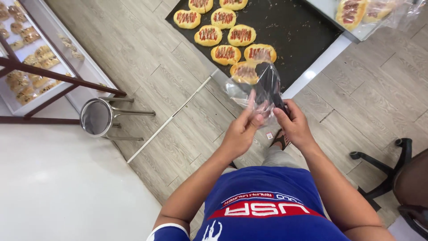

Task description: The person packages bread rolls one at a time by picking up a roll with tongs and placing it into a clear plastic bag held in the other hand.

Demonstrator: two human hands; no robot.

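Both hands work one clear bag: the left hand pinches its mouth to keep it open, while the right hand grips black tongs that hold a bun inside it, just off the black tray of buns.

Blue short-sleeved shirt with red band, white lettering and white sleeve trim, grey trousers, dark sandal
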